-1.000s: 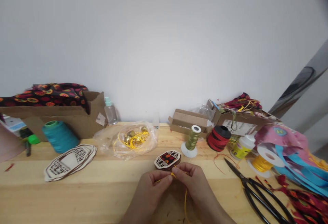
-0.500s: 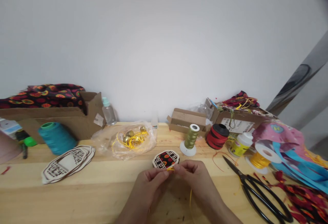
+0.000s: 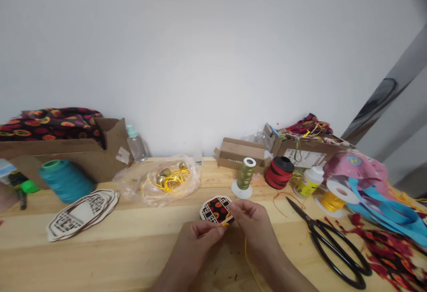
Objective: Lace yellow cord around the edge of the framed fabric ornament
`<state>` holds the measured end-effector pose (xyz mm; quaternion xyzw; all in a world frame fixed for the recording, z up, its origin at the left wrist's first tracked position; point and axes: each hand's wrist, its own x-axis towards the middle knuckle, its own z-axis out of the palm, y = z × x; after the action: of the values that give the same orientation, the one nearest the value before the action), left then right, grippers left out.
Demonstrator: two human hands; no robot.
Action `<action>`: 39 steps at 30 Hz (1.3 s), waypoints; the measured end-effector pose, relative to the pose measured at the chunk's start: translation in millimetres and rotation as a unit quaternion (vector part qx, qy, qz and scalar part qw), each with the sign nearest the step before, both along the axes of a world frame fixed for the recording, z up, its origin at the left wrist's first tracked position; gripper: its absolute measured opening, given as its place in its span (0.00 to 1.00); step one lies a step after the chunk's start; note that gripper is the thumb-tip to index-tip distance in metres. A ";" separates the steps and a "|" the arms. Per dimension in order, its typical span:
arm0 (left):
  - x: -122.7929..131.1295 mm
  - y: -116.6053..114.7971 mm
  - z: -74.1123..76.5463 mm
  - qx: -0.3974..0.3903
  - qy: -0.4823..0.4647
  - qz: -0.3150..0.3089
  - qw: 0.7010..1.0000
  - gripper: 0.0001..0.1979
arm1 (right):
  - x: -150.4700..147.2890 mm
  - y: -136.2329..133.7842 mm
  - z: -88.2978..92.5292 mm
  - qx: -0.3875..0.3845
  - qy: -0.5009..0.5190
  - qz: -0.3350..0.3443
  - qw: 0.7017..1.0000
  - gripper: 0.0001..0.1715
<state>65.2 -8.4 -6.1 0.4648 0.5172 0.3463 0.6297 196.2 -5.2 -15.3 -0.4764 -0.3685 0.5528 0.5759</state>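
Thumb and finger of my left hand point(image 3: 199, 244) pinch a yellow cord point(image 3: 225, 224) where it forms a small knot or loop. My right hand point(image 3: 252, 224) is closed too, its fingertips pinching the same cord slightly higher. A loose length of that cord hangs below my right hand toward the table's front edge. Just beyond my fingertips is an octagonal ornament point(image 3: 216, 209), a pale cut-out frame over black and red patterned fabric. My fingers hide its lower edge, so I cannot tell whether the cord is attached to it.
Black scissors point(image 3: 336, 252) lie at right, beside red fabric scraps point(image 3: 390, 252). Behind stand a green thread spool point(image 3: 246, 176), a red ribbon roll point(image 3: 279, 172) and a glue bottle point(image 3: 310, 181). Left are stacked wooden frames point(image 3: 80, 216), a teal cone point(image 3: 66, 180) and a plastic bag of bells point(image 3: 171, 180).
My right hand has moved slightly up, away from my left fingertips, drawing the cord with it. The whole view has shifted slightly, so the table items appear further left.
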 end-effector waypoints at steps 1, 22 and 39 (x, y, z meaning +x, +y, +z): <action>-0.3 0.2 -0.8 0.001 -0.001 -0.004 1.000 0.11 | 0.3 0.4 0.1 -0.002 -0.002 0.002 1.000 0.15; 0.7 -1.0 5.3 0.053 0.025 -0.041 0.997 0.12 | 1.8 1.7 8.0 -0.011 -0.029 0.025 0.999 0.17; 0.7 0.0 3.1 0.083 0.043 -0.038 0.995 0.12 | 17.2 0.9 19.8 -0.051 0.043 0.116 0.991 0.20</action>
<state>65.9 -8.3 -3.0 0.5494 0.4954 0.3434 0.5787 213.4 -4.3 4.5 -0.4349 -0.3677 0.6539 0.4981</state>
